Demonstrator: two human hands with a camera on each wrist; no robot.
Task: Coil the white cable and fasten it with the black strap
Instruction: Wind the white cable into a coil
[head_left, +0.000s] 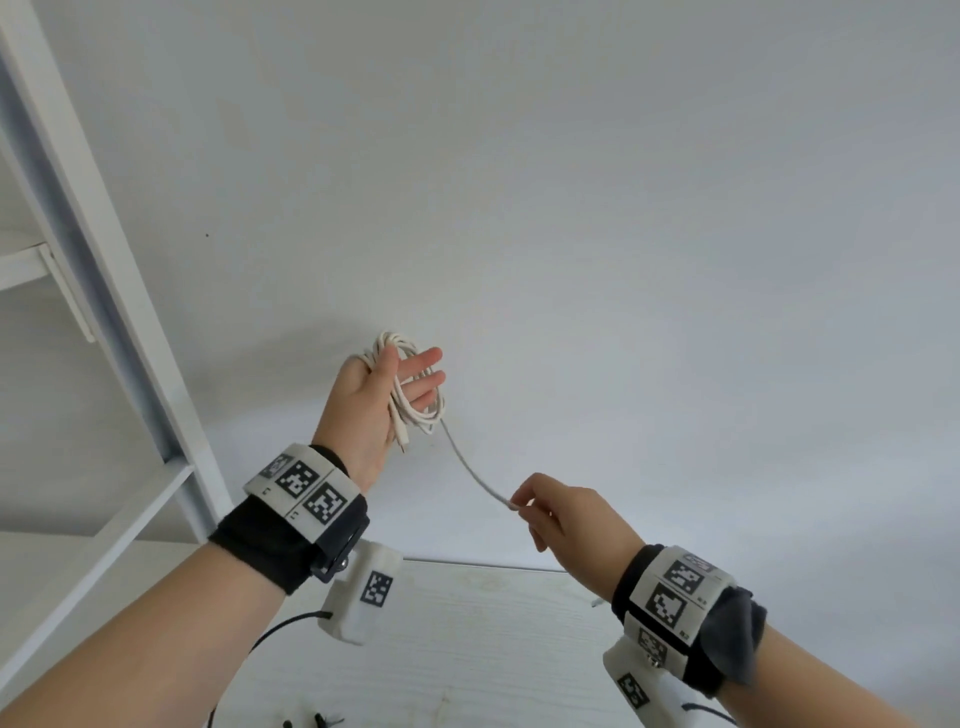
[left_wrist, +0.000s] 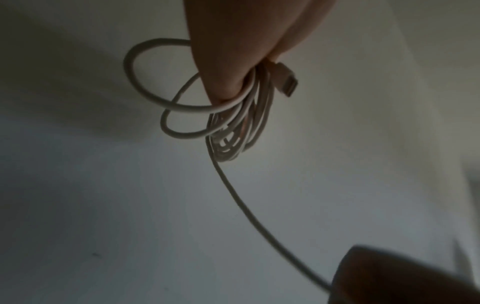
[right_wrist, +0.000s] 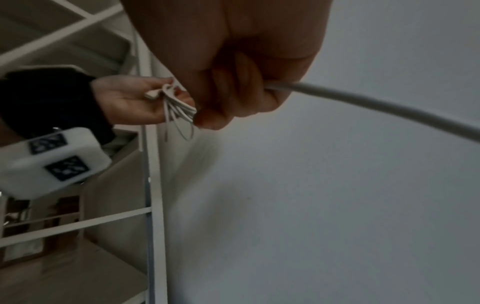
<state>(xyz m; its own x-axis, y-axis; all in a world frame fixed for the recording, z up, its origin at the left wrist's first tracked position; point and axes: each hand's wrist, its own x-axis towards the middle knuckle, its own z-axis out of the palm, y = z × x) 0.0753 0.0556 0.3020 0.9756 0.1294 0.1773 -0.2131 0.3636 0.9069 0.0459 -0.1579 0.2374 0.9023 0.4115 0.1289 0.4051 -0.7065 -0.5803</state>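
Note:
My left hand (head_left: 387, 387) is raised in front of the wall, fingers stretched out. Several loops of the white cable (head_left: 397, 405) hang around them, and the thumb pins the loops against the palm. The left wrist view shows the coil (left_wrist: 241, 127) and a connector (left_wrist: 285, 80) sticking out beside the thumb. One loose length (head_left: 467, 467) runs down from the coil to my right hand (head_left: 524, 506), which pinches it between thumb and fingertips (right_wrist: 233, 96). The cable (right_wrist: 363, 100) leaves that pinch to the right. I cannot make out the black strap for certain.
A white shelf frame (head_left: 104, 234) stands at the left against the plain wall. The pale wooden table (head_left: 493, 649) lies below my hands. Small dark items (head_left: 317, 719) lie at its near edge. A black wire (head_left: 275, 634) trails from the left wrist camera.

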